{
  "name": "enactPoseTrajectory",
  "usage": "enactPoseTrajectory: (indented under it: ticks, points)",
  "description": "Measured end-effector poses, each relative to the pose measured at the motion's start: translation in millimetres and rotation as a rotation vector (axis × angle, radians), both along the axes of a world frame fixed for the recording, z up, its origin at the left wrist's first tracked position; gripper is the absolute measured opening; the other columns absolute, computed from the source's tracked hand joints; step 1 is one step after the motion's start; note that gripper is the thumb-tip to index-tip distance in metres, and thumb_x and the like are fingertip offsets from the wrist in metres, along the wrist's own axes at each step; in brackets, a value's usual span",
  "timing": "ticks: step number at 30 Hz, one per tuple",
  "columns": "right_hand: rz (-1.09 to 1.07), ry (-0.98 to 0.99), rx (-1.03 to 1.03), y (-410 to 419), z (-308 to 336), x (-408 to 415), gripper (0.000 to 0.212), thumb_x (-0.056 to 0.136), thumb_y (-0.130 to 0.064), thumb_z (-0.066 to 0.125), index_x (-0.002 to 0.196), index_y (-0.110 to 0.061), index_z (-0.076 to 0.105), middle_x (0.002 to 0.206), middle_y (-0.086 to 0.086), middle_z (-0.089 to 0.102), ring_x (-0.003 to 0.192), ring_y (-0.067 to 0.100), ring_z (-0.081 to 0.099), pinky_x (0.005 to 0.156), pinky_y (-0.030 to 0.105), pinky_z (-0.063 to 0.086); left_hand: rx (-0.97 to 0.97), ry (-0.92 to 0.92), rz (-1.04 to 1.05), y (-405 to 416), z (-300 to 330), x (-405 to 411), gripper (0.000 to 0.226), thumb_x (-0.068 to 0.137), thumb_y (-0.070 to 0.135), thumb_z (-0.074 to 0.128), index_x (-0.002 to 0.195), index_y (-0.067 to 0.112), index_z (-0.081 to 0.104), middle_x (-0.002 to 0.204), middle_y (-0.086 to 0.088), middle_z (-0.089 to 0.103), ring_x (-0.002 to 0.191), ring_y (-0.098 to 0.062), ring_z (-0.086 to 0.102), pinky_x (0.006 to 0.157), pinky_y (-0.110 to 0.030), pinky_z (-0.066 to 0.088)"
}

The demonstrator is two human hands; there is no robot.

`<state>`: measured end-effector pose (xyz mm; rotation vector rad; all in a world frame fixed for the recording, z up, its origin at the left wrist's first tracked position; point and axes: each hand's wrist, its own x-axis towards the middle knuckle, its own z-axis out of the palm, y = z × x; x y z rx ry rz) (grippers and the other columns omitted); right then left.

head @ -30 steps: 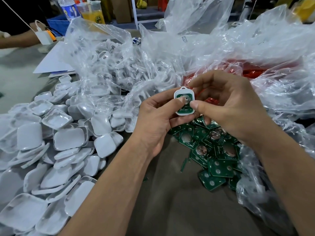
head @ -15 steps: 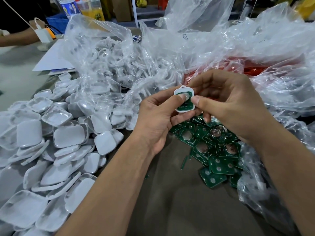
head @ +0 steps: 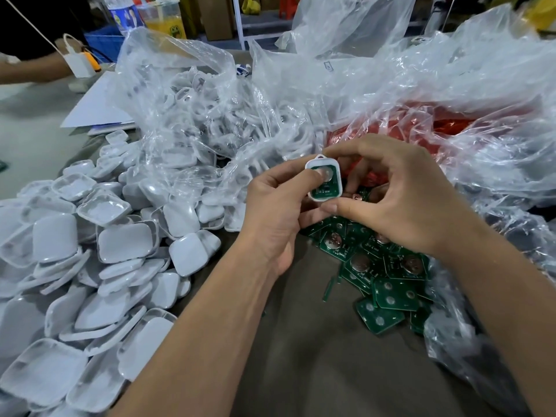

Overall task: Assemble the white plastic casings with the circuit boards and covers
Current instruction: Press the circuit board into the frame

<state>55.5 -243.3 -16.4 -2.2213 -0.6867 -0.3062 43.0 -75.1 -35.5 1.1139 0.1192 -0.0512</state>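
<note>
A small white casing (head: 337, 179) with a green circuit board (head: 324, 191) seated in it is held up at the middle of the head view. My left hand (head: 276, 212) grips it from the left, thumb pressing on the board's round coin cell. My right hand (head: 400, 200) pinches its top and bottom edges between forefinger and thumb. Below the hands lies a heap of green circuit boards (head: 376, 272). A large pile of white covers (head: 99, 251) spreads over the left.
A clear bag of white casings (head: 210, 115) sits behind the covers. Crumpled clear bags (head: 451, 100) with red contents fill the right and far side. Another person's arm (head: 27, 70), papers (head: 96, 109) and a drink cup (head: 162, 16) are at the far left.
Both hands stay on the casing. My left thumb has slid further onto the board's coin cell, and my right thumb has shifted to the casing's lower edge.
</note>
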Motion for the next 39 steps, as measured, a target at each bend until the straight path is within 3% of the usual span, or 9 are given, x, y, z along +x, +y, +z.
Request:
enactPoseTrajectory:
  ticks: [9,12,14,18,24,29,34,36,39]
  points:
    - [-0.003,0.001,0.045,-0.7,-2.3,2.0,0.059,0.071,-0.030,0.092,0.126,-0.026,0.073,0.099,-0.017,0.069,0.079,0.011,0.070,0.069,0.030,0.062,-0.017,0.027,-0.035,3.1,1.1,0.0,0.021,0.092,-0.001,0.066,0.112,-0.004,0.072,0.095,-0.019,0.075,0.075,-0.023,0.070,0.066,-0.032,0.063]
    - [-0.007,0.001,0.051,-1.5,-1.5,2.1,0.059,0.069,-0.036,0.087,0.125,-0.027,0.074,0.097,-0.017,0.069,0.079,0.012,0.069,0.068,0.033,0.063,-0.026,0.018,-0.055,3.2,2.2,-0.2,0.030,0.098,0.009,0.059,0.123,-0.005,0.066,0.115,-0.027,0.071,0.080,-0.025,0.069,0.071,-0.034,0.063]
    - [-0.004,0.002,0.066,-2.2,-1.0,2.6,0.058,0.069,-0.039,0.086,0.125,-0.026,0.074,0.097,-0.018,0.069,0.079,0.013,0.069,0.066,0.035,0.063,-0.051,0.022,-0.073,3.8,2.9,0.5,0.035,0.101,0.016,0.053,0.125,-0.006,0.064,0.117,-0.028,0.070,0.079,-0.026,0.069,0.075,-0.037,0.063]
    - [0.013,0.026,0.129,-4.7,1.3,2.2,0.056,0.070,-0.042,0.086,0.123,-0.028,0.075,0.095,-0.015,0.071,0.082,0.015,0.068,0.070,0.038,0.063,-0.208,0.076,-0.128,7.2,4.0,1.0,0.031,0.103,0.016,0.047,0.118,-0.003,0.065,0.099,-0.019,0.073,0.069,-0.026,0.072,0.064,-0.034,0.064]
    - [0.041,0.118,0.283,-8.1,5.2,0.1,0.051,0.074,-0.034,0.087,0.122,-0.020,0.075,0.097,-0.003,0.077,0.085,0.015,0.071,0.079,0.034,0.064,-0.426,0.131,-0.211,6.3,1.9,0.8,0.027,0.095,0.011,0.058,0.112,-0.005,0.071,0.112,-0.024,0.073,0.089,-0.037,0.076,0.072,-0.037,0.064]
    - [0.053,0.164,0.352,-8.1,5.6,0.5,0.049,0.074,-0.035,0.086,0.120,-0.022,0.076,0.099,-0.001,0.077,0.089,0.023,0.072,0.083,0.039,0.063,-0.466,0.117,-0.249,5.4,2.5,0.1,0.023,0.090,0.016,0.063,0.090,0.001,0.081,0.103,-0.022,0.075,0.086,-0.031,0.077,0.069,-0.032,0.063]
    - [0.091,0.220,0.479,-9.1,3.6,2.3,0.051,0.077,-0.041,0.084,0.124,-0.025,0.074,0.097,0.000,0.071,0.075,0.010,0.064,0.064,0.020,0.056,-0.577,0.138,-0.261,6.7,3.9,0.5,0.024,0.092,0.015,0.064,0.091,-0.004,0.079,0.107,-0.027,0.073,0.089,-0.032,0.077,0.071,-0.034,0.063]
    - [0.084,0.239,0.550,-8.7,3.5,2.6,0.042,0.081,-0.043,0.081,0.119,-0.027,0.076,0.098,0.007,0.070,0.069,0.010,0.061,0.054,0.020,0.051,-0.622,0.139,-0.254,8.9,5.5,1.9,0.026,0.092,0.014,0.064,0.097,-0.007,0.077,0.110,-0.029,0.072,0.092,-0.034,0.076,0.074,-0.037,0.064]
    - [0.001,0.231,0.572,-10.4,1.3,4.9,0.032,0.084,-0.054,0.076,0.107,-0.031,0.078,0.090,0.004,0.072,0.067,0.018,0.061,0.050,0.026,0.050,-0.675,0.141,-0.239,11.2,6.8,3.5,0.036,0.093,0.013,0.063,0.122,-0.009,0.065,0.123,-0.031,0.067,0.099,-0.037,0.074,0.084,-0.041,0.063]
